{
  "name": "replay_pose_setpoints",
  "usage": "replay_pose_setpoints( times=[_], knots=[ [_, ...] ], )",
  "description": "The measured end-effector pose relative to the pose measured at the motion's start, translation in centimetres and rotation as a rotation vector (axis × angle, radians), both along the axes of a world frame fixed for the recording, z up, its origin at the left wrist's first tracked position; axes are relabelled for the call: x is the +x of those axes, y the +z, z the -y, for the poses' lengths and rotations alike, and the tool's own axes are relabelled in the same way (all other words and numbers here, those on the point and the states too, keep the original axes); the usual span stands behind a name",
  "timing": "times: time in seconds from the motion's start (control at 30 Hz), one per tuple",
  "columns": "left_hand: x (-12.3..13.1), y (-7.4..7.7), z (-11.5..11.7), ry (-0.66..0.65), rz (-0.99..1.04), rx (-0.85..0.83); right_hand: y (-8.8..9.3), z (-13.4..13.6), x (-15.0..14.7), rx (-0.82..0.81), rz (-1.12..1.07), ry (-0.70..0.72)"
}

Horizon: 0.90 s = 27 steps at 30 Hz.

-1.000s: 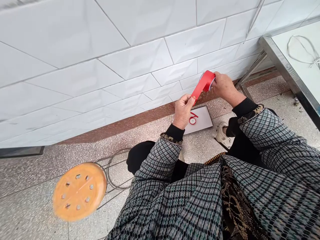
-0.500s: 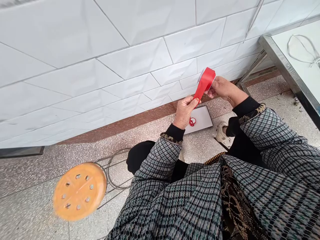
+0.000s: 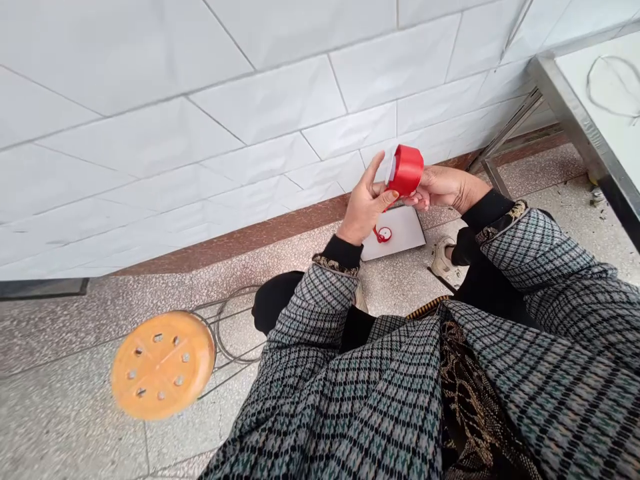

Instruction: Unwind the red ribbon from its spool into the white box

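Note:
A roll of glossy red ribbon [image 3: 406, 171] with a white side is up in front of me, between my two hands. My right hand [image 3: 443, 187] grips the roll from the right, its fingertips curled under the lower edge. On the other side, my left hand [image 3: 363, 208] has its thumb against the roll's lower left edge and its index finger raised. Some ribbon runs below my left thumb; the rest of that hand's grip is partly hidden. Beneath, red ribbon loops [image 3: 384, 234] lie over a shallow white box [image 3: 405, 233] on the floor.
A round orange stool [image 3: 163, 365] with a metal frame lies on its side at the left. White wall tiles [image 3: 270, 93] rise ahead. A metal-edged table [image 3: 575, 110] with a thin pale cord [image 3: 600, 100] stands at the right.
The ribbon stretch between roll and left hand has shortened and now lies against the roll. My left hand has come up to the roll, its index finger lifted.

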<state>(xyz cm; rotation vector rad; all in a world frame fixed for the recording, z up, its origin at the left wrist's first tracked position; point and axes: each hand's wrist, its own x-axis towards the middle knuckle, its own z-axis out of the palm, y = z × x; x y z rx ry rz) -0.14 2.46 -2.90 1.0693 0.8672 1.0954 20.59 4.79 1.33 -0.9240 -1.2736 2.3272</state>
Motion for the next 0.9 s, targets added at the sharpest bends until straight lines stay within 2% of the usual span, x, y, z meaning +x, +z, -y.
replay_pose_setpoints(
  times=[0.1,0.23,0.33,0.47,0.67,0.77,0.9],
  knots=[
    [-0.8,0.0,-0.5,-0.055,0.027,-0.047,0.4,0.6,-1.1,-0.123,0.002,-0.010],
    [-1.5,0.2,-1.0,0.025,0.020,-0.038,2.2,1.5,-3.3,-0.218,-0.008,-0.249],
    [-1.9,0.7,-1.0,0.072,-0.014,0.035,3.6,2.1,-4.6,-0.302,0.016,-0.322],
    [-3.1,2.1,-0.3,0.074,-0.028,0.116,4.1,3.1,-5.3,-0.335,-0.019,-0.258],
    [-4.5,3.8,0.9,-0.071,0.007,0.127,4.1,4.5,-5.8,-0.189,-0.100,-0.144],
    [-4.5,4.8,1.6,-0.123,0.015,0.207,5.3,5.5,-6.1,-0.163,-0.087,-0.107],
    [-3.8,6.3,3.6,-0.170,0.067,0.274,7.3,7.0,-6.2,-0.082,0.009,-0.040]
  ],
)
